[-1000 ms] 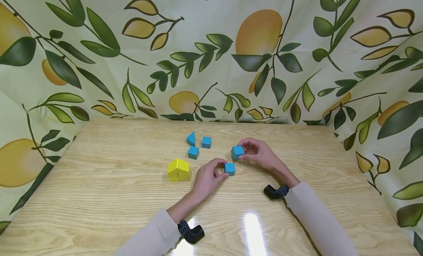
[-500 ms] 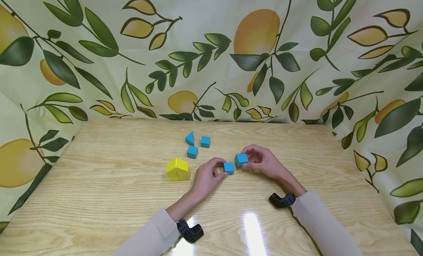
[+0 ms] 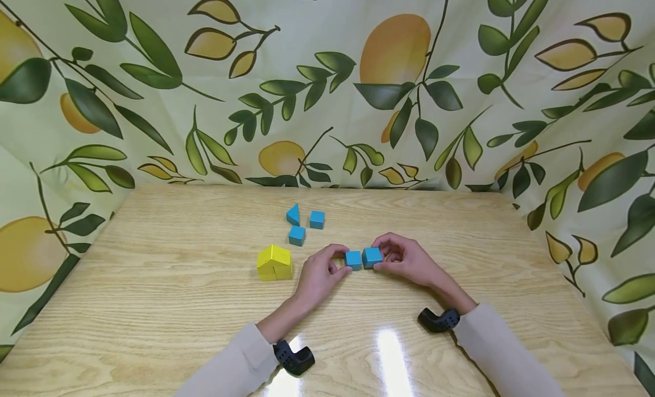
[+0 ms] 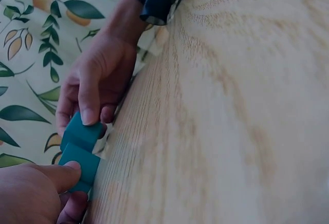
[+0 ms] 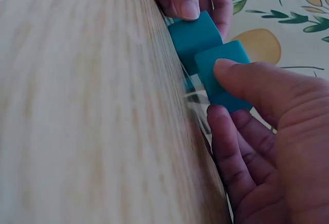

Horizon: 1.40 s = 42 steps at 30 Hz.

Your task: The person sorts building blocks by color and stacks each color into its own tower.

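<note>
My left hand pinches a blue cube between thumb and fingers on the table. Just to its right, my right hand pinches a second blue cube, slightly tilted. A narrow gap separates the two cubes in the head view. In the right wrist view the right hand's cube overlaps the left hand's cube, with the right thumb pressed on its face. The left wrist view shows the left thumb on the nearer cube.
Left of the left hand stands a yellow house shape made of blocks. Behind it lie two more blue cubes, a nearer cube and a farther cube, beside a blue triangular block. A leaf-patterned cloth hangs behind the wooden table.
My right hand has brought its blue cube down and toward the front, from behind the left hand's cube to right beside it. The left hand has stayed in place, holding its cube.
</note>
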Available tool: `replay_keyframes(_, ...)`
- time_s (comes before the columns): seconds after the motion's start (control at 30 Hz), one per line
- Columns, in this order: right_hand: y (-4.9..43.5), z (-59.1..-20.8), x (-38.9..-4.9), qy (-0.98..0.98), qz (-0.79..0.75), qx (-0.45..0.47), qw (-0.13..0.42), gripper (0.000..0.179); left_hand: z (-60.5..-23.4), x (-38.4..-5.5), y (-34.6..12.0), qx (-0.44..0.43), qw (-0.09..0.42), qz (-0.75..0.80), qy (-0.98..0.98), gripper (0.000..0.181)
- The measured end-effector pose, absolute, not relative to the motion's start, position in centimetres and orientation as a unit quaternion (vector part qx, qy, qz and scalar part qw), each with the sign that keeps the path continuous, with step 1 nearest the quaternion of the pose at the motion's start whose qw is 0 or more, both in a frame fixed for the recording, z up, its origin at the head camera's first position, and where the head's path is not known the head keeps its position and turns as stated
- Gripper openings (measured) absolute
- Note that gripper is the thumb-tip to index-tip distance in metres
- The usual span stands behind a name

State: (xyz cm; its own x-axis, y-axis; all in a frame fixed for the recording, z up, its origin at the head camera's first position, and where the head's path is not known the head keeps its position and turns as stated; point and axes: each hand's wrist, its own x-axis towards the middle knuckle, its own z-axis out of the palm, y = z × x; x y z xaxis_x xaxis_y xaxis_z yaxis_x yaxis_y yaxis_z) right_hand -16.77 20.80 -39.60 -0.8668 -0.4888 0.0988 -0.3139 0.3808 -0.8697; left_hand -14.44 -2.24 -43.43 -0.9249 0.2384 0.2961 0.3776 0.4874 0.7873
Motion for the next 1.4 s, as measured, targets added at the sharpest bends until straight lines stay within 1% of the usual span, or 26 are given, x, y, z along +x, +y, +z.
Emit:
replay_keyframes(0.3, 20.3, -39.7, -16.8, 0.839, -0.476, -0.250, 0.077, 0.034, -43.4, -14.5, -2.3, -0.177, 0.073, -0.471, -0.861, 0.034)
replay_keyframes(0.53, 21.0, -42.6, -18.0, 0.847, -0.468, -0.242, 0.069, 0.037, -43.4, -14.5, -2.3, -0.173, 0.066, -0.469, -0.863, 0.034)
replay_keyframes(1.03, 21.0, -42.9, -18.0, 0.843, -0.474, -0.244, 0.068, 0.037, -43.5, -14.3, -2.3, -0.177, 0.066, -0.475, -0.859, 0.034)
replay_keyframes(1.13, 20.8, -42.7, -17.9, 0.847, -0.468, -0.241, 0.070, 0.038, -43.5, -14.3, -2.3, -0.177, 0.068, -0.476, -0.859, 0.034)
replay_keyframes(1.4, 19.9, -39.8, -16.4, 0.845, -0.467, -0.248, 0.073, 0.034, -43.5, -14.4, -2.3, -0.179, 0.067, -0.474, -0.859, 0.034)
